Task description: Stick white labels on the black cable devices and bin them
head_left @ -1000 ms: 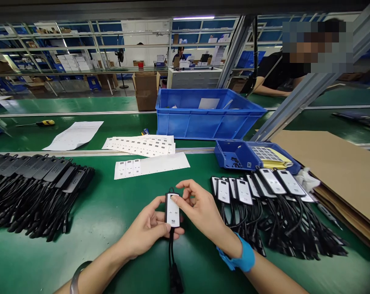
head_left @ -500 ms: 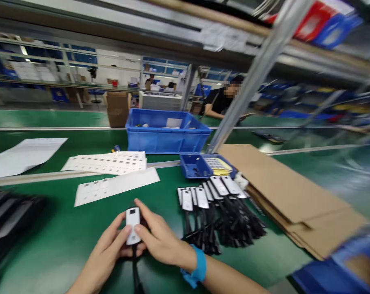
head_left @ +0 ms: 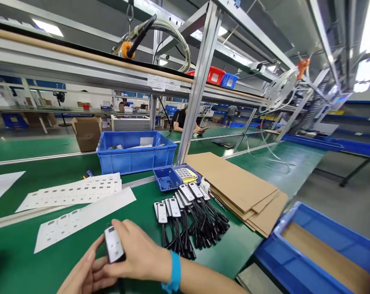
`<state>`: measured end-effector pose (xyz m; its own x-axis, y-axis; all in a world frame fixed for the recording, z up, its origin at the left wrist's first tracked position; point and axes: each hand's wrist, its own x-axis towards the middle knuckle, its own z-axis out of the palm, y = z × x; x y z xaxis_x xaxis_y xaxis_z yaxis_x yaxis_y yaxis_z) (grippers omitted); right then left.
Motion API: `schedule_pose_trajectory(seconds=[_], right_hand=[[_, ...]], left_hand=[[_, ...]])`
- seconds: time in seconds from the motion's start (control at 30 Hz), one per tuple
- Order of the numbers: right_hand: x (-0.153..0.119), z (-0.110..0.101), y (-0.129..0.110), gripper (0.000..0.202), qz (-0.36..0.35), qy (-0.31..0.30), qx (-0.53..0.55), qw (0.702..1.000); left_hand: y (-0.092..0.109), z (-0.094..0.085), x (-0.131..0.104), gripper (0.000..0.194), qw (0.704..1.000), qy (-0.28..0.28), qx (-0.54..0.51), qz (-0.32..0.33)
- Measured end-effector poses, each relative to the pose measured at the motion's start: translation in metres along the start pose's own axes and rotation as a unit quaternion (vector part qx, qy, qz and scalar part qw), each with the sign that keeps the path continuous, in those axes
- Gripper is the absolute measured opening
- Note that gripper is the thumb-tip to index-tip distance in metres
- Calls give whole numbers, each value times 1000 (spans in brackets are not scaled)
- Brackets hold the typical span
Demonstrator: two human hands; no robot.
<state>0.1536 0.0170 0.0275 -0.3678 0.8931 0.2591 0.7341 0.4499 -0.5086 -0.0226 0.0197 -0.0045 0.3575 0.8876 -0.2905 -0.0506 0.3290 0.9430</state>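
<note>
A small white-faced device (head_left: 114,244) with a dark square window, black sides and a cable is held upright, slightly tilted, near the bottom of the head view. My right hand (head_left: 138,251), with a blue wristband, is closed around its right side, thumb across its lower end. My left hand (head_left: 88,269) steadies it from the left, one finger along its edge and the others curled beneath; its cable is mostly hidden. To the right lies a pile of similar white devices (head_left: 174,207) with black cables (head_left: 203,230). Left of the hands is a white label sheet (head_left: 89,216).
Behind stand a blue bin (head_left: 137,159) and a small blue tray (head_left: 165,179). Flat cardboard (head_left: 230,183) lies right of the pile, above a blue crate (head_left: 334,245) at lower right. A metal post (head_left: 197,85) rises behind the tray. A person (head_left: 180,119) sits beyond.
The view has swung up and to the right, bringing the crate into fuller sight. My right hand has shifted its grip around the device's side; my left thumb is off its face.
</note>
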Motion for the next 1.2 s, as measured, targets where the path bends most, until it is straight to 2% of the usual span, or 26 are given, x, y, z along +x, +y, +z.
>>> schedule_pose_trajectory(seconds=[0.07,0.1,0.17,0.27,0.3,0.33,0.37,0.43,0.47,0.53,0.6,0.67,0.77,0.9,1.03,1.2], right_hand=[[-2,-26,2,63,46,4,-64,997],[-3,-39,4,58,74,3,-108,991],[-8,-64,13,54,132,-25,-203,970],[-13,-86,29,52,214,-99,-305,923],[-13,-89,34,56,231,-115,-321,911],[-13,-90,38,63,243,-127,-332,903],[-11,-90,41,71,248,-130,-337,899],[-1,-85,43,80,227,-105,-330,910],[7,-80,42,75,197,-78,-303,929],[28,-66,36,51,105,-22,-201,974],[55,-45,26,27,15,3,-94,995],[82,-20,15,14,-36,1,-39,999],[112,18,1,13,-61,13,-16,998],[127,53,-6,18,-53,59,-10,997],[123,60,-9,10,-58,87,6,995],[108,38,-18,19,-90,100,62,989]], left_hand=[[4,-14,5,79,982,24,171,75],[5,-23,9,74,953,48,276,116],[4,-42,17,67,858,107,471,174],[-1,-58,23,62,702,188,665,171],[-2,-60,24,60,663,203,704,155],[-3,-60,24,58,635,209,731,137],[-4,-59,24,57,622,211,744,122],[-4,-56,24,54,621,208,747,113],[-4,-55,24,53,625,209,743,114],[-4,-54,23,50,632,210,736,121],[-2,-56,22,46,634,207,734,127],[0,-58,21,42,640,202,730,133],[4,-60,19,37,649,192,724,136],[7,-63,19,40,656,185,720,129],[8,-63,20,48,662,178,717,121],[12,-59,17,46,669,180,712,113]])
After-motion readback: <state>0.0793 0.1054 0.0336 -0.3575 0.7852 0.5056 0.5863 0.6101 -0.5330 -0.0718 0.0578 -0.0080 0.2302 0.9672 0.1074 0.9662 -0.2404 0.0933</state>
